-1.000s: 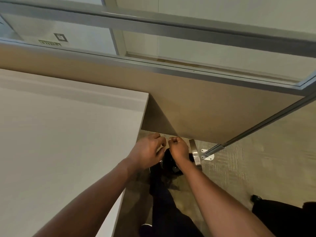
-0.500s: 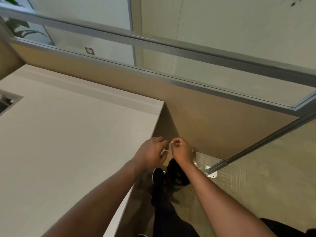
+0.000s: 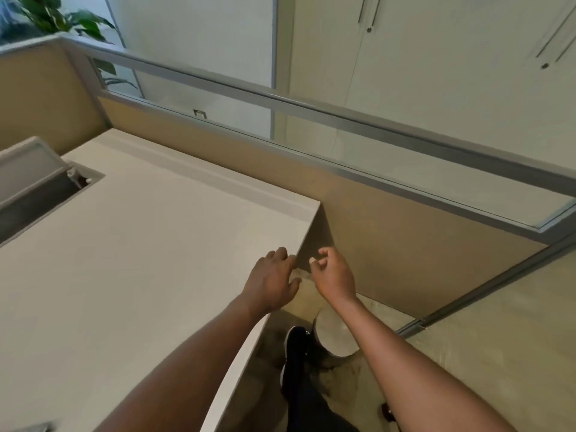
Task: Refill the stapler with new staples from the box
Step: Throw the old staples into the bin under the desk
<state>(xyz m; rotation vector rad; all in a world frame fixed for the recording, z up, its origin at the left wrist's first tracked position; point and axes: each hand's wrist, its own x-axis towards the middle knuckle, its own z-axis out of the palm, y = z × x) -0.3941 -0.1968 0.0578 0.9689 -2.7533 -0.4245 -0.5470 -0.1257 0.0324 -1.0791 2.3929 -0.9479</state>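
neither stapler nor staple box shows anywhere in frame. at centre, the left hand hangs loosely open, holding nothing visible; the right hand curls thumb to finger, contents too small to tell. anything pinched there could drop past the desk edge to the floor.

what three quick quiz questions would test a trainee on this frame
1. True or false: the left hand holds a stapler.
2. Which hand hovers past the desk edge, above the floor? A left B right
3. Fill in: at the desk's far left, the hatch stands ____.

Key: 1 false, neither stapler nor box is in view. 2 B, the right hand. 3 open.
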